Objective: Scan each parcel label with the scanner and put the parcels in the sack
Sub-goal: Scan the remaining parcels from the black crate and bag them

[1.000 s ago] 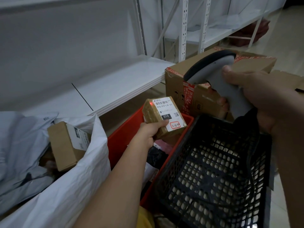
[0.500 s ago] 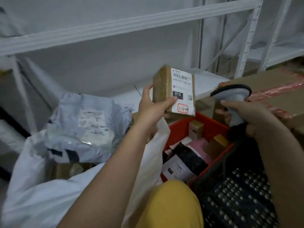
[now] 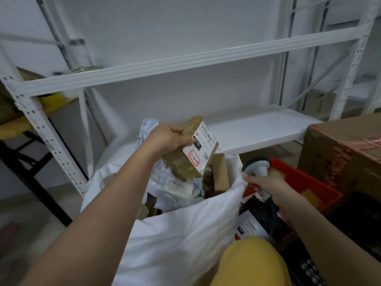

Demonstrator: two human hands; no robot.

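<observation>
My left hand grips a small brown parcel with a white label marked 010, held tilted above the mouth of the white sack. Inside the sack lie a grey mailer bag and a brown box. My right hand holds the grey scanner by its handle at the sack's right rim, the fingers also touching the sack's edge. The red crate to the right holds more parcels, among them a black one with a white label.
A white metal shelving rack stands behind the sack, with a low shelf. A large taped cardboard box sits at right. A black crate is at the lower right. My yellow-clad knee is at the bottom.
My left hand has carried the labelled parcel left from the red crate to above the sack's mouth. My right hand has lowered the scanner to the sack's right rim.
</observation>
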